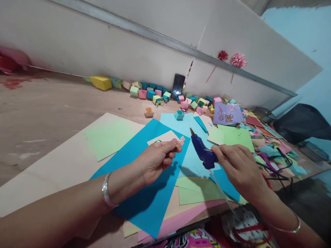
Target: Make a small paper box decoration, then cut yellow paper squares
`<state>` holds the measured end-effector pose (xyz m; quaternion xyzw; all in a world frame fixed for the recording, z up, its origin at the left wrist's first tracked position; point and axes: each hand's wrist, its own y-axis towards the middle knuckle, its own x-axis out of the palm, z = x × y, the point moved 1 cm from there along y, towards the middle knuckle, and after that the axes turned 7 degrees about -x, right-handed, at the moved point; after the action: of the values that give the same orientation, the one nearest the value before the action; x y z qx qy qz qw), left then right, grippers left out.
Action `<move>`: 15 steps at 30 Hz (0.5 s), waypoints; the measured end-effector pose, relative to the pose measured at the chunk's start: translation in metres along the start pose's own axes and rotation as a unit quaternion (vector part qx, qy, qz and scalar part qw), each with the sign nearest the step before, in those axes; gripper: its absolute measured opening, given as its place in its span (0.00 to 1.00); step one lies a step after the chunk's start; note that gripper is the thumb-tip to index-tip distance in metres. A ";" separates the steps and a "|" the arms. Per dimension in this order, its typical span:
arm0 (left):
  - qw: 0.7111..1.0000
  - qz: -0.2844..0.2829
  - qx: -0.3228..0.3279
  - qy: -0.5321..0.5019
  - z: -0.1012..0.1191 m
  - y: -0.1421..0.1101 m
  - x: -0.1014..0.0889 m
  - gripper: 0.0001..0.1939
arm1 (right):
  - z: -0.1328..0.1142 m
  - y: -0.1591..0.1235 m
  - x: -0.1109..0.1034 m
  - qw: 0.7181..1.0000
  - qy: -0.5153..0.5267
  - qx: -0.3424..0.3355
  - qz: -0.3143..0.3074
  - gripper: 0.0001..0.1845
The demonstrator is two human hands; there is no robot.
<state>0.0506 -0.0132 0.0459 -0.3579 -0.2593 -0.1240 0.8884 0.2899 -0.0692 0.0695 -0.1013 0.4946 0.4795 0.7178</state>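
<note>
Between the thumb and fingers of my left hand (161,156) is a small pale peach paper piece (182,140) with notched edges, held above a blue sheet (144,172). My right hand (239,168) grips a dark blue glue gun (203,150) by its handle. The gun's brass tip points up and to the left, a short way right of the paper piece and apart from it. A clear glue stick (222,189) sticks out of the gun's back end. Beyond my hands stand a small orange paper box (149,112) and a teal paper box (179,115).
Several coloured paper boxes (151,93) line the wall, with a phone (178,84) leaning there. Large peach (64,158) and green sheets (235,136) cover the table. Paper scraps and a black cable (276,175) lie at right, near a purple card (227,113).
</note>
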 end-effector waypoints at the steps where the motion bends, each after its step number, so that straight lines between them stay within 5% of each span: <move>1: 1.000 -0.002 -0.004 0.000 0.000 0.001 0.000 0.09 | 0.000 -0.001 -0.002 1.000 0.006 0.003 0.004 0.22; 9: 1.000 -0.004 -0.007 0.011 0.000 -0.001 -0.001 0.11 | -0.006 0.000 0.001 0.999 0.044 -0.021 -0.003 0.19; 15: 0.997 0.011 0.056 0.055 0.000 0.000 0.000 0.09 | -0.007 0.003 0.000 0.998 0.034 -0.043 -0.012 0.18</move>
<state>0.0512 -0.0134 0.0458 -0.3029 -0.2129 -0.1184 0.9213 0.2829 -0.0722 0.0672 -0.1544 0.4964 0.4880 0.7011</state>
